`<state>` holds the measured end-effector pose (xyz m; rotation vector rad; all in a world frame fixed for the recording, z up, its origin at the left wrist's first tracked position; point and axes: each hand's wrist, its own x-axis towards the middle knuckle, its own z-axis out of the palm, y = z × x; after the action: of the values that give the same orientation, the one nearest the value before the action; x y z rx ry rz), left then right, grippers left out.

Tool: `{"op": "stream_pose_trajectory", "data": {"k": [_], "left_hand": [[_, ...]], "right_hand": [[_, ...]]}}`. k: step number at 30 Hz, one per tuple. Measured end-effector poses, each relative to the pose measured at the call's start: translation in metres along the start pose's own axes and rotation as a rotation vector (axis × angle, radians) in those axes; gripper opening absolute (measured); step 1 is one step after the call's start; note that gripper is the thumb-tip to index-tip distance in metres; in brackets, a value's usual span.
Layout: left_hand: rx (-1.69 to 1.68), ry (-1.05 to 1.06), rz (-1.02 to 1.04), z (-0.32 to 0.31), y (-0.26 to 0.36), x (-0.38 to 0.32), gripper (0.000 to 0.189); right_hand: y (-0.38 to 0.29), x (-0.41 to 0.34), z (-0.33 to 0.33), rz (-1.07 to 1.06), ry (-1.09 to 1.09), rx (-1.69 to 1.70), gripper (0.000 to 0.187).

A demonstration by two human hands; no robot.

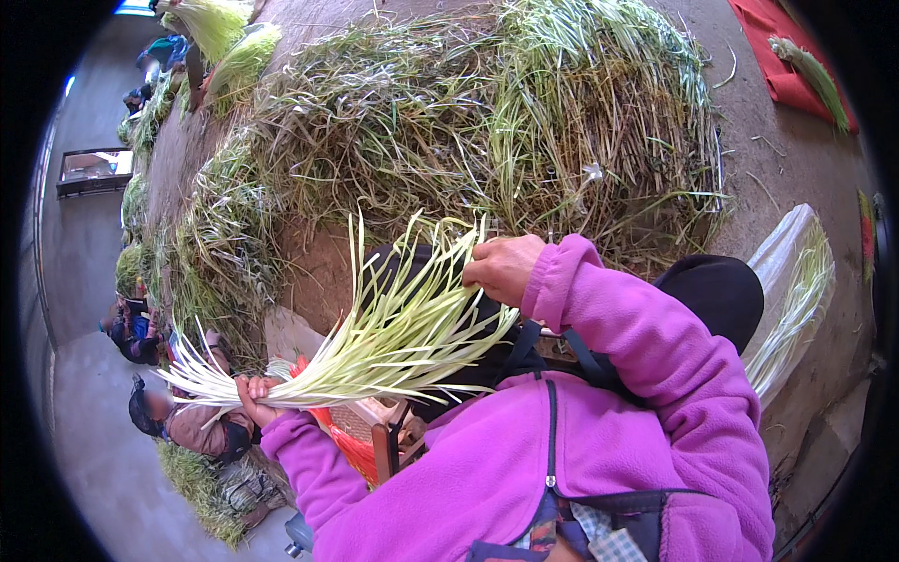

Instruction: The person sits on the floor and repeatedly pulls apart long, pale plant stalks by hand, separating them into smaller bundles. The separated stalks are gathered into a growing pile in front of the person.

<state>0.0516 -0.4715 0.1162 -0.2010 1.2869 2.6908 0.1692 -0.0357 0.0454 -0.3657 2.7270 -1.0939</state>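
Note:
My left hand is closed around the pale lower part of a bunch of long, flat yellow-green leaves, with the white ends sticking out past the fist to the left. The leafy ends fan out to the right across my lap. At that fanned end, my right hand has its fingers bent and pinched at the leaf tips; whether it grips some leaves is hard to make out. Beneath the bunch, near my left forearm, lie red plastic strands beside a wooden frame.
A large heap of loose leaves and stalks covers the floor in front. A clear plastic bag of pale leaves lies at right, and a red cloth at upper right. A person in a dark cap sits close by at left, others beyond.

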Motion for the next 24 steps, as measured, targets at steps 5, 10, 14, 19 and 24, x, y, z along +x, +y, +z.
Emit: {"op": "stream_pose_trajectory", "data": {"k": [5, 10, 14, 19, 24], "left_hand": [[0.036, 0.059, 0.057, 0.002, -0.001, -0.001, 0.014], [0.029, 0.156, 0.102, -0.019, 0.013, 0.002, 0.020], [0.044, 0.138, 0.100, -0.028, 0.018, 0.002, 0.018], [0.070, 0.036, 0.114, -0.031, 0.024, 0.006, 0.013], [0.081, -0.036, 0.061, -0.029, 0.026, 0.008, 0.011]], "right_hand": [[0.006, 0.000, -0.001, 0.114, 0.034, -0.091, 0.009], [0.048, -0.035, -0.013, 0.316, 0.402, -0.002, 0.011], [0.041, -0.067, -0.027, 0.472, 0.377, 0.084, 0.018], [0.031, -0.086, -0.002, 0.296, 0.271, 0.289, 0.020], [0.009, -0.070, 0.041, 0.168, 0.216, 0.450, 0.032]]}}
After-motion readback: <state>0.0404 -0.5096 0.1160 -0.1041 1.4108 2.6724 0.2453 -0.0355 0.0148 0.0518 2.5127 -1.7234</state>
